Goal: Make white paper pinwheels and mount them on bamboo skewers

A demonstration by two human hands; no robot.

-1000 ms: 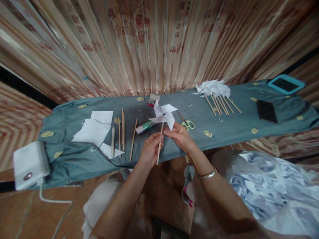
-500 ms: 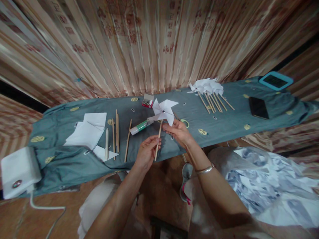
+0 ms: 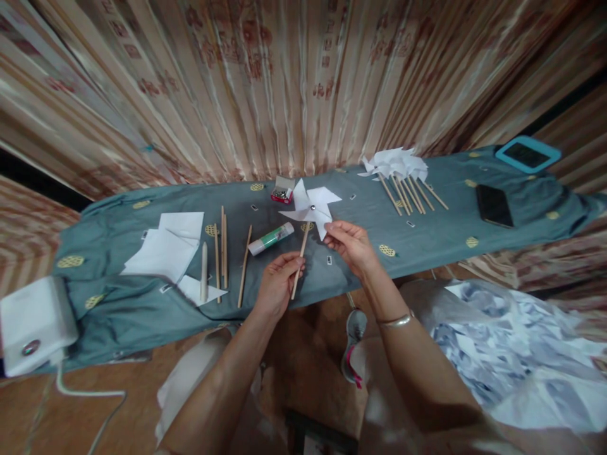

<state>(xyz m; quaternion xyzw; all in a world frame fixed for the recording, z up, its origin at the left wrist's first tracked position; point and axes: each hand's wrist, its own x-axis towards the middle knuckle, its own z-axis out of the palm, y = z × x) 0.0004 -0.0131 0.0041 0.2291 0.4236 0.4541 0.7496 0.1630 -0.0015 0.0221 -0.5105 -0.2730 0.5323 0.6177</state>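
My left hand (image 3: 279,279) is closed around the wooden stick (image 3: 299,262) of a white paper pinwheel (image 3: 310,207), held upright over the near edge of the cloth-covered board (image 3: 265,278). My right hand (image 3: 348,245) pinches the lower blade of the pinwheel between its fingertips. A silver pin sits at the pinwheel's centre. A green and white glue stick (image 3: 271,239) lies just left of the stick.
Several loose wooden sticks (image 3: 222,253) and white paper squares (image 3: 165,249) lie at the left. A pile of finished pinwheels (image 3: 401,172) lies at the right, near a black phone (image 3: 494,205) and a blue-framed tablet (image 3: 527,153). A small pin box (image 3: 282,190) stands behind.
The pinwheel and both hands have shifted slightly; my right hand has moved from the stick's top to the lower blade. The scissors once seen by the right hand are now hidden.
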